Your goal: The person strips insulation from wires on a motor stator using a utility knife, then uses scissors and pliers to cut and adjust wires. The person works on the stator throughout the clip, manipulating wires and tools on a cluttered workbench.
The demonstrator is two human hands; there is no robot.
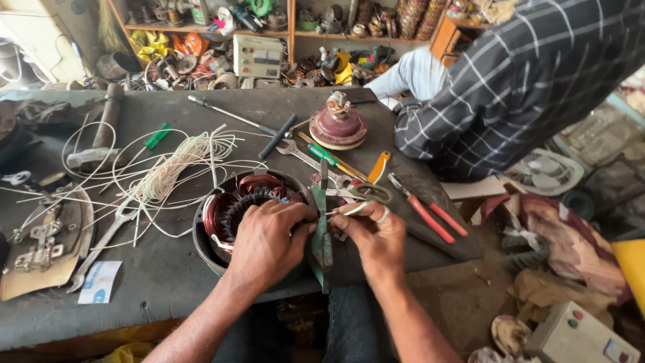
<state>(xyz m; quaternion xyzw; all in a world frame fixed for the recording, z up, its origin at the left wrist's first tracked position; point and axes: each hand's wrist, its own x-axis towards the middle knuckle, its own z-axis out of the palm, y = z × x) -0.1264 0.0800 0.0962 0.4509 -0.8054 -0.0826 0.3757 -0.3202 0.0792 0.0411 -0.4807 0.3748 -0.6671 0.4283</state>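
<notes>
Copper-red windings fill the dark motor stator (245,202) on a dull grey counter (161,269). Beside it lie pliers with red handles (430,215), a green-handled screwdriver (324,155), a maroon rotor housing (338,128) and off-white wire loops (175,165). A neighbouring person's shirt (517,81) is dark with white checks.

Small white-and-blue packet (99,282) on bench's left edge (flat); pale labelled meter box (258,56) on shelf

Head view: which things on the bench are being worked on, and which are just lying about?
In use: left hand, right hand, copper-wound motor stator, green strip.
Lying about: red-handled pliers, scissors, white wire bundle, green screwdriver, spanner, maroon rotor.
</notes>
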